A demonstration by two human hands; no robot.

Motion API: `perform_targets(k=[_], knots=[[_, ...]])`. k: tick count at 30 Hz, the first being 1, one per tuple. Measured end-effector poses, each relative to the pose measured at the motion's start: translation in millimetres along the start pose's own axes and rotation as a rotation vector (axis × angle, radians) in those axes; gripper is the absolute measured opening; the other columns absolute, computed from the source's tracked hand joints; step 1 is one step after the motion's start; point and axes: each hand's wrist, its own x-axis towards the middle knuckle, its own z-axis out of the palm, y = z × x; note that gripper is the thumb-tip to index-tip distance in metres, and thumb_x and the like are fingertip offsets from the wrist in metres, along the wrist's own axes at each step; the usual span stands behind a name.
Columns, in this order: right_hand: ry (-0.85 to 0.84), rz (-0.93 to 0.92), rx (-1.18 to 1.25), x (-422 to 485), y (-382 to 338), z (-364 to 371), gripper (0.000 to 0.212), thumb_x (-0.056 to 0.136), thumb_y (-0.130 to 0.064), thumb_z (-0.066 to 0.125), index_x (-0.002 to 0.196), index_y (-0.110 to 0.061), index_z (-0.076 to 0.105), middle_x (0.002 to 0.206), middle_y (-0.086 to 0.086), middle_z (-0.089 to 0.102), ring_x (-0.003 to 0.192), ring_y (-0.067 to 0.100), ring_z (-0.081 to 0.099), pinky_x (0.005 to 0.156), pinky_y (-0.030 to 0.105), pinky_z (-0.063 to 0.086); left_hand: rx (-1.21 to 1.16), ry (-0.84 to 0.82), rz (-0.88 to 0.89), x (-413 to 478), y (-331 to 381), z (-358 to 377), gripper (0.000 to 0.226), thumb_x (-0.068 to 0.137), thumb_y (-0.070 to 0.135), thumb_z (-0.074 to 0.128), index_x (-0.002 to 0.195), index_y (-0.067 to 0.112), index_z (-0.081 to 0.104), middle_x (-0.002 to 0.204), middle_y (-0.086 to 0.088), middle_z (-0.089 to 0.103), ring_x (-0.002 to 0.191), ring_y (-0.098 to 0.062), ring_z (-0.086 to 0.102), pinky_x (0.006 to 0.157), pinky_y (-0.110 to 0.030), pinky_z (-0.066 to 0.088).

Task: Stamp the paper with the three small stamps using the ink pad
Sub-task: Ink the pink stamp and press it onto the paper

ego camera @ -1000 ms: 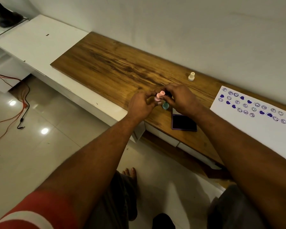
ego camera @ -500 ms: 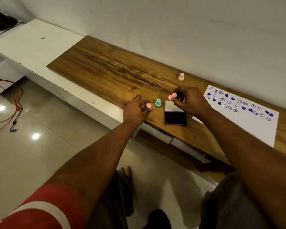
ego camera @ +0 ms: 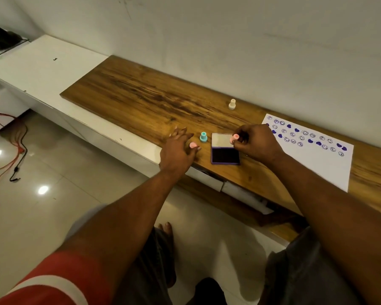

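Note:
My right hand (ego camera: 256, 143) grips a pink stamp (ego camera: 234, 139), tilted, just above the pale lid of the open ink pad (ego camera: 225, 155), whose dark purple pad lies towards me. My left hand (ego camera: 177, 149) is low over the wooden top, left of the pad. Its thumb and a finger pinch a small pink cap (ego camera: 193, 145) while the other fingers are spread. A teal stamp (ego camera: 203, 137) stands upright between my hands. Further back near the wall stands a cream stamp (ego camera: 232, 104). The white paper (ego camera: 317, 164), on the right, carries rows of purple smileys and hearts.
The wooden top (ego camera: 141, 100) runs along a white wall, with a white counter (ego camera: 37, 69) joining it on the left. Red and black cables (ego camera: 15, 155) lie on the glossy tiled floor. My knees and a foot show below the front edge.
My hands were joined at the pink stamp and have drawn apart. The left went left and down with the pink cap; the right carried the stamp over the ink pad.

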Motion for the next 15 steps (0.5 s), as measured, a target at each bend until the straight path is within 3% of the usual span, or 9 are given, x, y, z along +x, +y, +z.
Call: perform_targets(k=[2, 5, 10, 15], knots=[[-0.002, 0.007, -0.007, -2.5, 3.1, 0.5, 0.031, 0.090, -0.038, 0.075, 0.114, -0.018, 0.076, 0.103, 0.001, 0.077, 0.088, 0.014, 0.068, 0.064, 0.020, 0.051, 0.050, 0.033, 0.238, -1.3, 11.5, -1.8, 0.065, 0.091, 0.060, 0.069, 0.143, 0.020, 0.063, 0.158, -0.003, 0.051, 0.155, -0.025, 0.030, 0.122, -0.048, 0.030], [-0.005, 0.016, -0.023, -4.7, 4.3, 0.5, 0.029, 0.091, -0.038, 0.073, 0.112, -0.018, 0.076, 0.094, -0.002, 0.075, 0.082, 0.012, 0.067, 0.061, 0.019, 0.046, 0.200, -0.092, 0.450, 4.9, 29.6, 3.4, 0.083, 0.087, 0.072, 0.064, 0.151, 0.020, 0.055, 0.165, -0.005, 0.040, 0.159, -0.025, 0.018, 0.127, -0.047, 0.019], [-0.045, 0.046, -0.035, -9.4, 6.2, 6.0, 0.032, 0.091, -0.039, 0.073, 0.116, -0.019, 0.075, 0.101, -0.002, 0.075, 0.080, 0.008, 0.063, 0.062, 0.015, 0.043, 0.380, -0.268, 0.464, 15.2, 43.3, 21.0, 0.096, 0.082, 0.080, 0.062, 0.154, 0.019, 0.049, 0.168, -0.007, 0.033, 0.160, -0.025, 0.014, 0.127, -0.042, 0.008], [-0.027, 0.009, -0.046, -10.9, 1.5, 9.3, 0.029, 0.091, -0.036, 0.073, 0.113, -0.018, 0.077, 0.101, 0.001, 0.077, 0.084, 0.013, 0.067, 0.068, 0.022, 0.050, 0.367, -0.280, 0.468, 20.7, 46.9, 29.9, 0.074, 0.087, 0.070, 0.067, 0.143, 0.022, 0.062, 0.164, -0.007, 0.041, 0.159, -0.027, 0.018, 0.127, -0.047, 0.017]])
